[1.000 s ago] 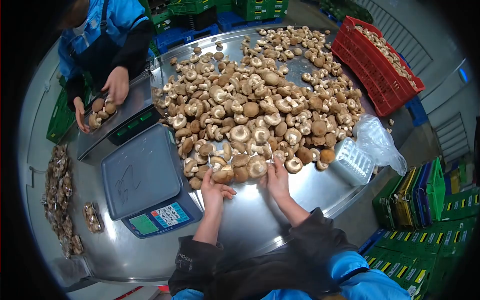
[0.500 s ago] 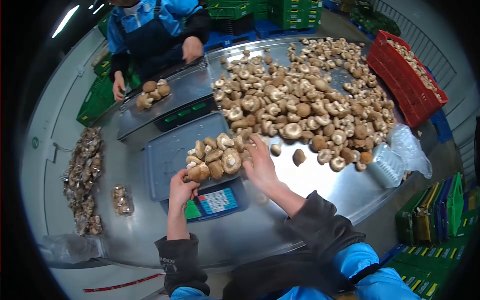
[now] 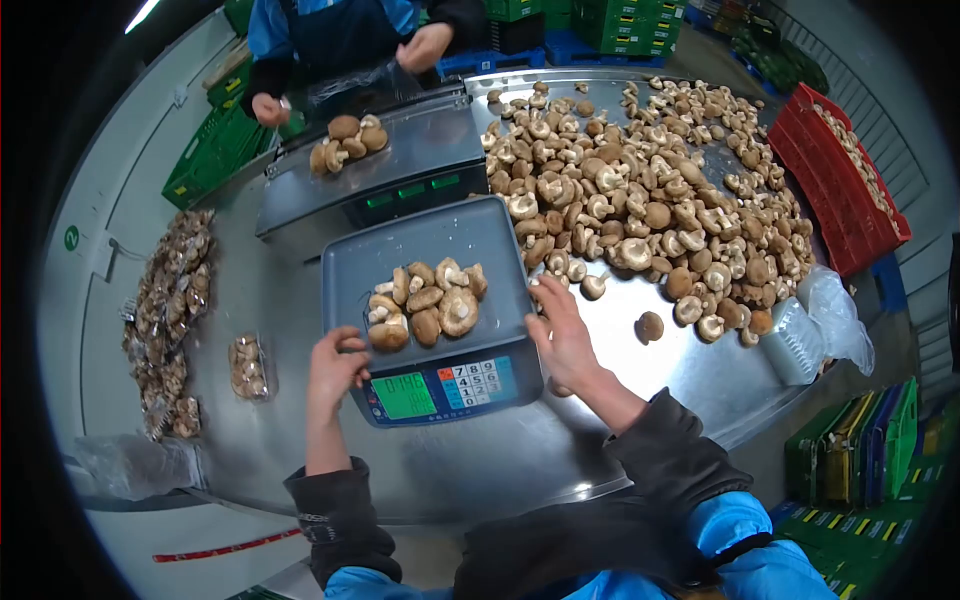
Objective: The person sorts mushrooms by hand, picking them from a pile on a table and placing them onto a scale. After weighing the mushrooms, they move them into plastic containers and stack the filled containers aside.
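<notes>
On the grey tray point(image 3: 350, 270) of a digital scale lies a group of brown-capped mushrooms point(image 3: 425, 305), some with pale stems showing. Below the tray, the scale's green display point(image 3: 404, 396) is lit with digits, beside a number keypad point(image 3: 478, 383). My left hand point(image 3: 338, 372) is at the tray's front left corner, fingers loosely bent and apart, holding nothing. Just off the tray's right edge, my right hand point(image 3: 568, 342) has its fingers extended and spread. Its fingertips are close to the nearest mushrooms of the large heap point(image 3: 650, 200).
Wrapped mushroom packs point(image 3: 165, 320) line the table's left side, near one single pack point(image 3: 248, 367). Across from me, a person point(image 3: 350, 40) stands behind a second scale point(image 3: 410, 150) bearing mushrooms. At right are clear plastic trays point(image 3: 790, 340) and a red crate point(image 3: 835, 180).
Both hands have come away from the mushrooms, which now rest on the tray. My left hand moved left and my right hand to the right. The display shows digits.
</notes>
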{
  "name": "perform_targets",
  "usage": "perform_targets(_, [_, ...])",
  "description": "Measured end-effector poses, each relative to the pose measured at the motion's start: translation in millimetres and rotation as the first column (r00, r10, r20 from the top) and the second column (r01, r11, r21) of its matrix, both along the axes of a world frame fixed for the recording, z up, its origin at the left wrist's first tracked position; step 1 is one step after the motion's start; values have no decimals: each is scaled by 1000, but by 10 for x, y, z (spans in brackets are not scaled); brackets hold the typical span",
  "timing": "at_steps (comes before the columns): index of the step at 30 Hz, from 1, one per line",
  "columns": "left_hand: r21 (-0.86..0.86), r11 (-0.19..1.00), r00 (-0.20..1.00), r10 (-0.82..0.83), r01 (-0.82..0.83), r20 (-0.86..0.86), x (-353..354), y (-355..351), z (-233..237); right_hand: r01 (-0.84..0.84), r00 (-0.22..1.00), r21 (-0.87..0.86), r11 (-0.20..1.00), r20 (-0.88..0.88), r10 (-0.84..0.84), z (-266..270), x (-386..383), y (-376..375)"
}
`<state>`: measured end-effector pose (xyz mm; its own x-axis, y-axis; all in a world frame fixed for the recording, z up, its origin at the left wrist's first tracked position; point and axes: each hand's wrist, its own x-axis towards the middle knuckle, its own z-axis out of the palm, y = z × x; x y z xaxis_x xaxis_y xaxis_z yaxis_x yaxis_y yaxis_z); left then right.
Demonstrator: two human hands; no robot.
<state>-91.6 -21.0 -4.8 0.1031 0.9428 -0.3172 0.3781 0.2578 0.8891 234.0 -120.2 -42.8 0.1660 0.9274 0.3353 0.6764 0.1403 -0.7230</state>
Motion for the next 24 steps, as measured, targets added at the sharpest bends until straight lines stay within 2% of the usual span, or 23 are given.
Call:
perform_targets(1, [30,999,999,30,-31,36,-91,7,-25,19,997,-21,1000,-69,-20,18,40,-45])
perform_targets(2, [15,999,998,40,-41,40,-163,43,-61,26,998,-17,1000,-50,-27,48,72,-63])
perform_targets(4, [284,957,998,60,-55,-9,-217,133,-80,1,1000,-14,1000,-23,-1,208,33,-31])
perform_targets(5, [271,960,997,72,-68,-7,-179,143,-87,-15,1000,8,1000,1,15,267,-4,2])
perform_targets(7, [549,836,996,27,24,-84,71,157,36,-72,997,7,997,36,72,332,-123,106])
perform_targets(8, [547,837,996,38,13,-81,170,175,49,-104,992,18,994,75,102,377,-208,152])
perform_targets(10, [664,719,978,-126,206,-167,369,214,72,-164,977,-10,986,135,164,441,-347,261])
perform_targets(11, [664,720,979,-124,202,-164,452,244,40,-167,976,-11,986,138,167,432,-416,315])
perform_targets(13, [711,618,937,-137,335,-323,612,277,-45,-125,964,-52,991,228,134,363,-547,421])
perform_targets(15, [679,641,924,-136,358,-358,752,189,-57,-153,959,-117,981,221,176,248,-633,491])
perform_targets(17, [645,660,907,-142,384,-396,793,145,-76,-173,939,-54,984,294,181,143,-679,489])
perform_targets(19, [663,678,932,-96,318,-349,801,140,-99,-175,941,-34,984,288,177,179,-652,486])
perform_targets(21, [659,679,930,-101,323,-352,785,155,-82,-229,949,-99,968,199,245,265,-575,478])
perform_targets(22, [646,687,926,-111,334,-361,775,148,-75,-228,963,-75,971,130,236,265,-539,511])
perform_targets(23, [655,678,927,-110,333,-358,774,130,-68,-224,963,-64,973,137,231,290,-505,548])
perform_targets(24, [700,649,936,-56,298,-347,772,96,-59,-206,975,-36,978,77,208,345,-474,580])
